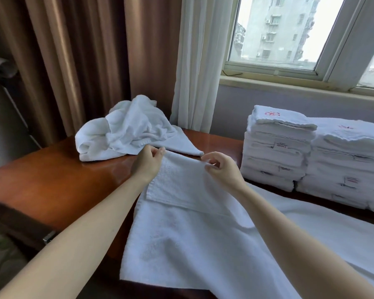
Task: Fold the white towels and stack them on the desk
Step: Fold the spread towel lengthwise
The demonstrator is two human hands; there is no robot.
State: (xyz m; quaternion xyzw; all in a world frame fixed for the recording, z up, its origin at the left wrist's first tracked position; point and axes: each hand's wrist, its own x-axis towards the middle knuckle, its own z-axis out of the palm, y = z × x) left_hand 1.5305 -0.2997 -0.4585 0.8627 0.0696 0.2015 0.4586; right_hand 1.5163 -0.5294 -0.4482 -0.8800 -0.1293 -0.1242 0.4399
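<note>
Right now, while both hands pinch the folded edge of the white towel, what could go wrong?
1. The left grip and right grip pinch only a thin edge of the flat white terry towel; it may slip, leaving a crooked fold.
2. A corner of the crumpled white towel heap lies just behind that edge and could get caught.

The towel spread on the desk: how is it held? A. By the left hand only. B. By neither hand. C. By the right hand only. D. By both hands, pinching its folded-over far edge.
D: the left hand and the right hand each pinch the folded-over far edge of the towel.
</note>
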